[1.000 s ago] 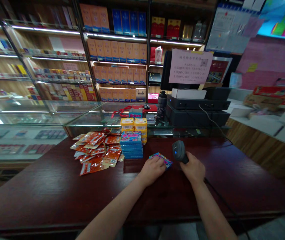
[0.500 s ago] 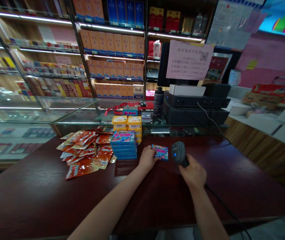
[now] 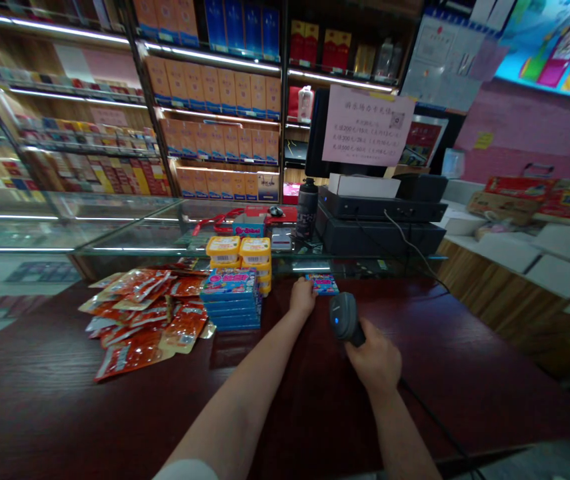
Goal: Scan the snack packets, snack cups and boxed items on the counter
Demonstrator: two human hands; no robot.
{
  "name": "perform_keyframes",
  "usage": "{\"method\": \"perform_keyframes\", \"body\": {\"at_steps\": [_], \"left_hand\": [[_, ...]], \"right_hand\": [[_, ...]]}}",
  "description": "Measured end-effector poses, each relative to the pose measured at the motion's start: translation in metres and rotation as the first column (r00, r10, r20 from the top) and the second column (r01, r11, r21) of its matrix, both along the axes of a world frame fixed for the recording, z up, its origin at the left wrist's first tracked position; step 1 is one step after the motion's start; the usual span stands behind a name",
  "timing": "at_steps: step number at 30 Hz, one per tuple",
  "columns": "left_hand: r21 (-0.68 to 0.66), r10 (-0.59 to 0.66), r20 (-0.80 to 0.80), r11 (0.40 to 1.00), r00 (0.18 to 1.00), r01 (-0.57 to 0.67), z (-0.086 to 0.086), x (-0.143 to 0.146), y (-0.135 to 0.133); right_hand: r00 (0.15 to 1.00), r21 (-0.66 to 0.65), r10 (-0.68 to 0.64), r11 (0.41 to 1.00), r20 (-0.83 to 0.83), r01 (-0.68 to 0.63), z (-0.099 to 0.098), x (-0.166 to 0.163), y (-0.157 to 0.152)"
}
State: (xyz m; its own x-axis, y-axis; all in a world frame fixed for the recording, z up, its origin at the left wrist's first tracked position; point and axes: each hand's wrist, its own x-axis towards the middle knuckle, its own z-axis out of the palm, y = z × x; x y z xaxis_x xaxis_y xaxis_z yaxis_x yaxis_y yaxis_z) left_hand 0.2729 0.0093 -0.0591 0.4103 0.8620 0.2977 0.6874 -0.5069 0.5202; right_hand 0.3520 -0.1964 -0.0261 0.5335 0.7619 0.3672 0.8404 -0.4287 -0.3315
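Observation:
My left hand (image 3: 303,298) is stretched far forward on the dark red counter (image 3: 65,393), fingers closed on a small blue and pink candy pack (image 3: 323,284) near the counter's back edge. My right hand (image 3: 373,360) grips a black handheld barcode scanner (image 3: 343,316) with a blue light, its head aimed towards the pack. A cable (image 3: 435,420) trails from the scanner to the right. To the left of my left hand stands a stack of blue packs (image 3: 231,300).
Orange-red snack sachets (image 3: 139,310) lie heaped left of the stack. Yellow-lidded tubs (image 3: 239,252) stand behind it by the glass case (image 3: 129,233). A black till unit (image 3: 382,220) with a paper sign (image 3: 367,127) and a dark bottle (image 3: 307,209) stand at the back.
My left hand has slid the candy pack away from me towards the back of the counter. My right hand with the scanner has stayed close behind it.

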Motion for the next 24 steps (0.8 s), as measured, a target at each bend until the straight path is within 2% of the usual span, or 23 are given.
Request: {"method": "perform_keyframes", "body": {"at_steps": [3,7,10,13,15,17,21,24], "left_hand": [[-0.002,-0.043,0.01,0.999,0.999,0.043,0.002,-0.005,-0.006],[0.167,-0.134,0.022,0.977,0.991,0.129,0.012,-0.033,-0.033],[0.319,-0.215,0.013,0.926,0.977,0.199,0.026,-0.066,-0.061],[0.475,-0.264,-0.036,0.844,0.964,0.249,0.041,-0.104,-0.088],[0.566,-0.218,-0.056,0.797,0.974,0.211,0.05,-0.128,-0.099],[0.625,-0.112,-0.043,0.772,0.993,0.114,0.055,-0.147,-0.105],[0.624,0.136,0.028,0.771,0.99,-0.124,0.054,-0.17,-0.102],[0.617,0.166,0.037,0.772,0.985,-0.154,0.051,-0.177,-0.098]], "right_hand": [[1.0,-0.005,0.011,1.0,0.013,-0.011,-0.001,0.0,0.0],[1.0,-0.001,0.016,1.0,0.006,-0.016,-0.001,-0.001,-0.002],[1.0,0.0,0.013,1.0,-0.013,-0.013,0.001,-0.003,-0.004],[1.0,-0.028,-0.003,1.0,-0.031,0.002,0.002,-0.005,-0.007],[1.0,-0.038,0.013,0.999,-0.028,-0.014,0.003,-0.005,-0.01],[0.999,-0.043,0.032,0.999,-0.024,-0.033,0.003,-0.005,-0.012],[0.999,-0.042,0.033,0.999,-0.02,-0.034,0.002,-0.006,-0.014],[0.999,-0.051,0.037,0.998,-0.018,-0.038,0.001,-0.006,-0.014]]}}
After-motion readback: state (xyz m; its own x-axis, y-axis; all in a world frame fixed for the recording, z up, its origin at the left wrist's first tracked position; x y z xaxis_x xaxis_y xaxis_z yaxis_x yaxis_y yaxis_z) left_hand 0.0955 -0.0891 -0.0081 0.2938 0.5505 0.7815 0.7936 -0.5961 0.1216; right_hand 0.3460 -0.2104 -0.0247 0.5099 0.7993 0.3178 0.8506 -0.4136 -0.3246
